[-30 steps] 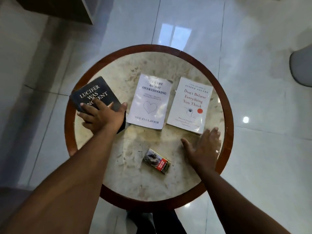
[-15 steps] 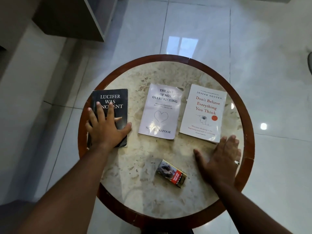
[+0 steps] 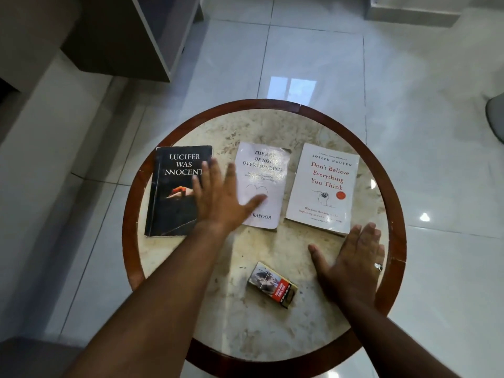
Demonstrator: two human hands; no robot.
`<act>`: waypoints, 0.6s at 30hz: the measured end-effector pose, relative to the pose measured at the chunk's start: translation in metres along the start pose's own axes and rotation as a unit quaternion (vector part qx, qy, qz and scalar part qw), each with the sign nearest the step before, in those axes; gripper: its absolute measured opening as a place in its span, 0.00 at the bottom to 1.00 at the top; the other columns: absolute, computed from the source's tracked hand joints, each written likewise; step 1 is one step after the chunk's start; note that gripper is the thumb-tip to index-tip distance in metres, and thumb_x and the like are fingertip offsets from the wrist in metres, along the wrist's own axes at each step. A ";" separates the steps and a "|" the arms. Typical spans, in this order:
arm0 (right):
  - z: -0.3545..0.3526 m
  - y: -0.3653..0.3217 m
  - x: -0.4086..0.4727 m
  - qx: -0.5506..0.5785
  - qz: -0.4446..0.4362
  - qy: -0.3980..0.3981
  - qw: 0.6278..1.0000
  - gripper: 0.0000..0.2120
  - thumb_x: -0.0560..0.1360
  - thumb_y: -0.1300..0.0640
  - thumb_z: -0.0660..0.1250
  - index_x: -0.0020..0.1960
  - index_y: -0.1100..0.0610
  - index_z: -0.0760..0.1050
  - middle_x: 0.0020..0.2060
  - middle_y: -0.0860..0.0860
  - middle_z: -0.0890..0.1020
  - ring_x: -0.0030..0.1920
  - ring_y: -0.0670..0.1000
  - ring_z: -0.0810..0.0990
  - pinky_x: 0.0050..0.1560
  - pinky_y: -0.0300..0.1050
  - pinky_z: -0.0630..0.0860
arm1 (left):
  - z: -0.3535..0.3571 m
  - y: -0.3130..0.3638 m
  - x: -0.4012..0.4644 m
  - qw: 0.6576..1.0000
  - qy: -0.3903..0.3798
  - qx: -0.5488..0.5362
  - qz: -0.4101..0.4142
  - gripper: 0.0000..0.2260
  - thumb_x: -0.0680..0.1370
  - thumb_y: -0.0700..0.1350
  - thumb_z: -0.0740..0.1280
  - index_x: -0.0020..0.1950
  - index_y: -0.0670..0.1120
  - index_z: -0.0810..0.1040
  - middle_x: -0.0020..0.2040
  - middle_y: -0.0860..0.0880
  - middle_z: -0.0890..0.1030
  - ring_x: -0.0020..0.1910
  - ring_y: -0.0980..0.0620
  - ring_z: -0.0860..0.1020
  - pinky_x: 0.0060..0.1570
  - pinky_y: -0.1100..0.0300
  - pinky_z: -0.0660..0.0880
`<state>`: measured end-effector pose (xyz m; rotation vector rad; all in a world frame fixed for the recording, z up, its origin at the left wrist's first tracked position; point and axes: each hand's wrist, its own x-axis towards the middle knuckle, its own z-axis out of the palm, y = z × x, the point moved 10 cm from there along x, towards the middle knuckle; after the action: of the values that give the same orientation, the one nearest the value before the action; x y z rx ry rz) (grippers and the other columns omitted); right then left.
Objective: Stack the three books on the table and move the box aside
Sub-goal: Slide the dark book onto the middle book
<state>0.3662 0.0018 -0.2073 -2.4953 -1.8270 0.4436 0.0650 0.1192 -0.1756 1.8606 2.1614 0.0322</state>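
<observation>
Three books lie side by side on a round marble table (image 3: pixel 272 331). The black book (image 3: pixel 174 192) is at the left, a pale book (image 3: pixel 268 170) in the middle, a white book with red lettering (image 3: pixel 324 186) at the right. My left hand (image 3: pixel 221 200) hovers open and blurred between the black and the pale book, its thumb over the pale cover. My right hand (image 3: pixel 351 260) rests flat and open on the table just below the white book. A small box (image 3: pixel 271 285) lies near the front, left of my right hand.
The table has a dark wooden rim (image 3: pixel 128 222). Glossy white floor tiles (image 3: pixel 436 132) surround it. A dark cabinet (image 3: pixel 122 36) stands at the upper left, and a grey object (image 3: pixel 495 118) shows at the right edge.
My left hand has lifted off the black book and moved right toward the pale middle book. The black book now lies straight. My right hand has stayed in place.
</observation>
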 end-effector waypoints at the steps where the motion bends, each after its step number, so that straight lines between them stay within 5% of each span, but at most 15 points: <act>1: 0.000 0.000 0.000 -0.001 0.000 0.001 1.000 0.53 0.72 0.24 0.51 0.81 0.61 0.43 0.81 0.60 0.41 0.81 0.59 0.38 0.79 0.60 0.41 | 0.009 0.017 0.000 1.000 -0.030 0.001 0.008 0.53 0.63 0.82 0.49 0.79 0.51 0.44 0.79 0.38 0.40 0.77 0.39 0.38 0.73 0.39 0.39; 5: 0.001 0.002 0.000 0.001 0.000 0.009 1.000 0.53 0.72 0.23 0.49 0.80 0.60 0.42 0.81 0.60 0.42 0.81 0.59 0.38 0.79 0.59 0.41 | 0.034 0.042 -0.003 0.994 -0.095 -0.022 -0.050 0.58 0.59 0.81 0.60 0.79 0.54 0.41 0.79 0.35 0.42 0.77 0.35 0.40 0.73 0.39 0.43; 10: 0.001 0.002 0.000 0.011 -0.003 0.017 1.000 0.53 0.72 0.23 0.48 0.81 0.59 0.42 0.81 0.59 0.42 0.81 0.59 0.39 0.79 0.57 0.40 | 0.020 0.046 -0.007 0.995 -0.047 -0.011 -0.090 0.55 0.57 0.78 0.65 0.75 0.54 0.52 0.65 0.38 0.63 0.61 0.39 0.63 0.57 0.44 0.64; 18: 0.007 -0.002 0.002 0.022 -0.009 0.019 1.000 0.53 0.72 0.22 0.46 0.81 0.59 0.40 0.81 0.59 0.40 0.81 0.58 0.37 0.79 0.56 0.38 | 0.020 0.027 -0.006 0.973 -0.069 -0.105 -0.195 0.68 0.50 0.73 0.75 0.75 0.55 0.36 0.63 0.38 0.59 0.56 0.38 0.67 0.47 0.47 0.65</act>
<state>0.3632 0.0027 -0.2145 -2.4394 -1.8051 0.4263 0.0966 0.1148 -0.1879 1.2644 2.2850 0.0450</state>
